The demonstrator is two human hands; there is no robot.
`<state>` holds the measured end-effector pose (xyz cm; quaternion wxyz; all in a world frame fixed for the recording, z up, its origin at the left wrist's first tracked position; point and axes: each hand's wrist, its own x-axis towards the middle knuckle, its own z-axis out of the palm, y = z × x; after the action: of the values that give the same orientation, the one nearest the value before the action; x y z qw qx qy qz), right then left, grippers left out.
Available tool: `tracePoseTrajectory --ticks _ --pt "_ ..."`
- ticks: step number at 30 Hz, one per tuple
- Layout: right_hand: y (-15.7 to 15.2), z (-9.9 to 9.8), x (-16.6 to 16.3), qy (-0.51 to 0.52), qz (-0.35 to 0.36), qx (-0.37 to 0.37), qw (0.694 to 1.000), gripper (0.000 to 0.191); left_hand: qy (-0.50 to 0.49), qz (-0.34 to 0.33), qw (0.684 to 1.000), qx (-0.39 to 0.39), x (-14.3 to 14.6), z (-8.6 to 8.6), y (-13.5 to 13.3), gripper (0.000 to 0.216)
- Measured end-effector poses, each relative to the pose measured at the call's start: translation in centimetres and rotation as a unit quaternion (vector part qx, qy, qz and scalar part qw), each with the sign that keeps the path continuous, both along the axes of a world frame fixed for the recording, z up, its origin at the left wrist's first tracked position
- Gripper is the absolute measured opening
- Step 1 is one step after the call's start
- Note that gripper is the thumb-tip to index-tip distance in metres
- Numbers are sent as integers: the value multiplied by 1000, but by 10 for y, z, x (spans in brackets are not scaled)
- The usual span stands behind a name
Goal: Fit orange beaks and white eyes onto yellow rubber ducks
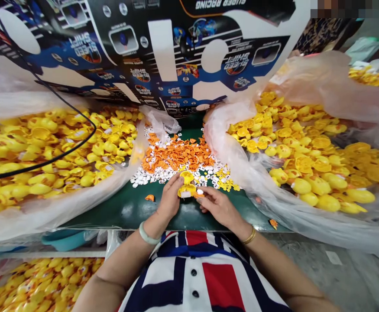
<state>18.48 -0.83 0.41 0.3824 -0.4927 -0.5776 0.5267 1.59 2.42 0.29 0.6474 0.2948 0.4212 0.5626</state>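
My left hand [170,196] grips a hollow yellow plastic shell [186,178], its open inside facing me, above the near part of the green table [127,212]. Close to the shell's lower right edge, my right hand [217,206] pinches a small orange piece [199,193] with a bit of white beside it. Whether that piece touches the shell I cannot tell. Just beyond my hands lies a heap of orange pieces [176,155], ringed by small white pieces [144,177] and some small flat yellow ones [230,184].
Plastic-lined piles of yellow shells stand left [46,151] and right [315,164]. Printed cardboard [166,56] rises behind the table, and a black cable [62,154] crosses the left pile. Below left are a teal basin [66,240] and a box of yellow duck-like heads [46,281]. Another person [322,34] is at back right.
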Motion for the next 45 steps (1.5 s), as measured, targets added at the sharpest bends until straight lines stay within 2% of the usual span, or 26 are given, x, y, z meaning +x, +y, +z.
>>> tracePoseTrajectory --ticks 2,5,7,9,12,16,19,23,26,32,34,40,42,45 --pt "8 14 15 -139 33 141 980 34 -5 -25 999 -34 -6 5 3 42" --pt "21 35 27 -303 82 290 904 33 7 -72 997 -41 -10 9 2 41" --pt "27 44 27 -380 110 327 858 29 19 -95 995 -27 -9 10 -1 39" --pt "30 48 23 -432 128 342 824 25 28 -104 994 -17 -8 9 -4 38" --pt "30 48 17 -464 150 346 802 22 36 -102 994 -20 -7 6 -6 37" --pt "26 42 11 -457 169 330 809 23 46 -108 993 -24 -8 5 -7 35" --pt "26 36 10 -443 176 315 821 26 42 -140 988 -42 -10 8 -8 34" --pt "29 33 14 -391 189 291 852 24 27 -190 979 -68 -12 12 -10 38" --pt "31 35 18 -357 188 288 868 21 34 -179 981 -63 -12 12 -11 39" --pt "30 36 17 -403 186 302 844 19 39 -162 984 -58 -10 6 -12 40" --pt "31 35 15 -403 194 296 844 18 47 -165 983 -61 -9 5 -14 39" --pt "34 32 15 -330 178 237 897 31 53 -193 978 -50 -12 9 -16 44" --pt "33 28 15 -323 164 261 895 32 28 -190 980 -53 -12 10 -16 44" --pt "28 17 14 -328 151 326 874 36 25 -160 985 -62 -12 9 -16 41"
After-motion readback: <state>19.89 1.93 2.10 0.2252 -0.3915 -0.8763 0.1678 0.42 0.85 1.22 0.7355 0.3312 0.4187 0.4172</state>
